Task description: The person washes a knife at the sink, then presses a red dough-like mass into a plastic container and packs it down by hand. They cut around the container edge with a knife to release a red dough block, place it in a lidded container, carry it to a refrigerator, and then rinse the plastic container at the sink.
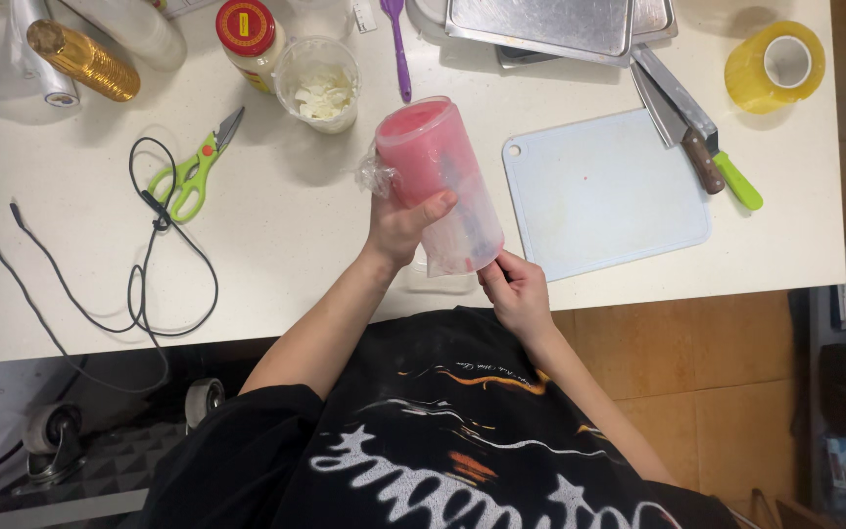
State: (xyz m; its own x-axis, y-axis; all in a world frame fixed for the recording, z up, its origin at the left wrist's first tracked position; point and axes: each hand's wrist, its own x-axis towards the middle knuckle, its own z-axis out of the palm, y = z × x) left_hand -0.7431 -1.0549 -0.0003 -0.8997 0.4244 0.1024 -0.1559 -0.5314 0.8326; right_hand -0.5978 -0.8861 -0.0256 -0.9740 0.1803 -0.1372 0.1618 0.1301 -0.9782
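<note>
A tall clear cup (438, 181), lined with a thin plastic bag and filled with something pink, is held tilted above the near edge of the table (296, 255), just left of the pale cutting board (604, 196). The cup's side is grasped by the left hand (401, 227), fingers wrapped around it, while its lower end is pinched by the fingertips of the right hand (516, 289). The step in hand is judged to be the handling of the bag-lined cup; a firm grip from the left hand and a careful pull or adjustment at the base seem to be called for next.

Counted: one cutting board; two knives (692, 127) at its far right corner; one roll of yellow tape (775, 64) beyond them; one pair of green scissors (193, 171) well left of the board; one small cup of white pieces (317, 83); one red-lidded jar (247, 39); one purple utensil (399, 44); stacked metal trays (550, 24) behind the board; one black cable (149, 255).
</note>
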